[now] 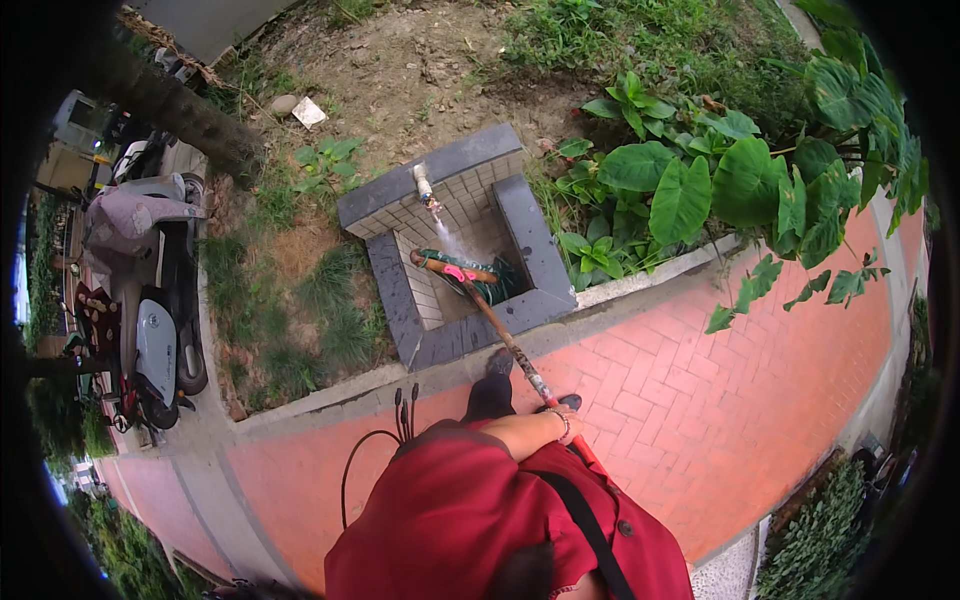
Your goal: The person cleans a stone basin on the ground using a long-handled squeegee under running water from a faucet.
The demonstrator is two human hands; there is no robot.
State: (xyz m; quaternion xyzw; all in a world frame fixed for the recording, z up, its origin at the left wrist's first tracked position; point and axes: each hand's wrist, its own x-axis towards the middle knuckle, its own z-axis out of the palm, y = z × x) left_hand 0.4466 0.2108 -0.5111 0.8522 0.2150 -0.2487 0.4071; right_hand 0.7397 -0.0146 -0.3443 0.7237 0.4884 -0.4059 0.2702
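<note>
My left hand [568,424], with a beaded bracelet at the wrist, grips the red part of a long mop handle [504,335]. The handle slants up and away to a worn wooden crossbar [480,275] with a pink fitting [459,273] at the joint. Dark green mop strands [511,279] hang from the crossbar inside a tiled outdoor basin [536,234] with a dark stone rim. Water [448,237] sprays from a wall tap [424,187] onto the mop head. My right hand is out of view.
Red brick paving [660,375] lies underfoot, with a concrete kerb [322,392] along the planting bed. Broad-leaved plants [679,195] lean over the path at right. A parked scooter [156,337] and a tree trunk [187,120] stand at left.
</note>
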